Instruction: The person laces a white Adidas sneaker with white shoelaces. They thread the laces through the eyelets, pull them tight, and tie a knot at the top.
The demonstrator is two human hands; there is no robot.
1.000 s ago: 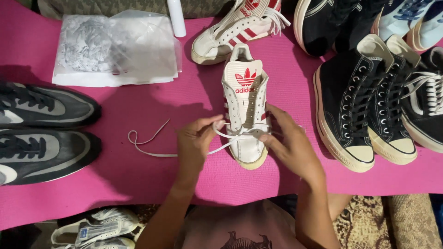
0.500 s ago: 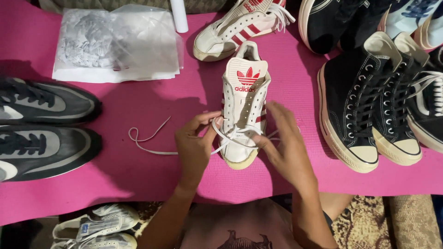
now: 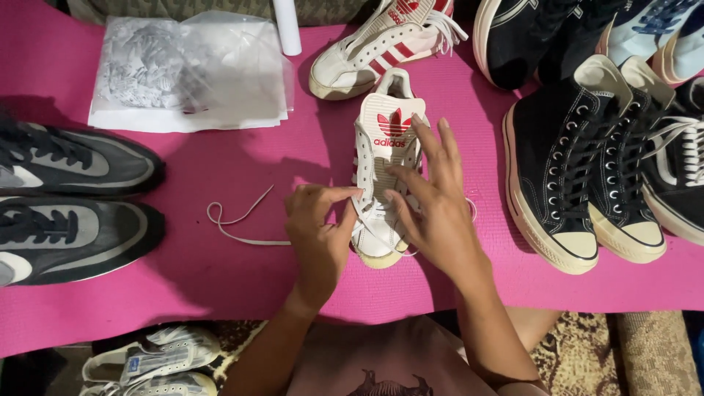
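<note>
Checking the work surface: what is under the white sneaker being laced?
The white sneaker lies on the pink mat. A loose white lace trails left. The left hand and right hand cover its toe.

Open strip of pink mat left of the white sneaker, crossed only by a loose white lace. Right of the sneaker, a narrow lane, walled by black high-tops. Farther left, grey sneakers; behind, plastic bag and second white sneaker.

Hands on white sneaker — (lace loose)
</note>
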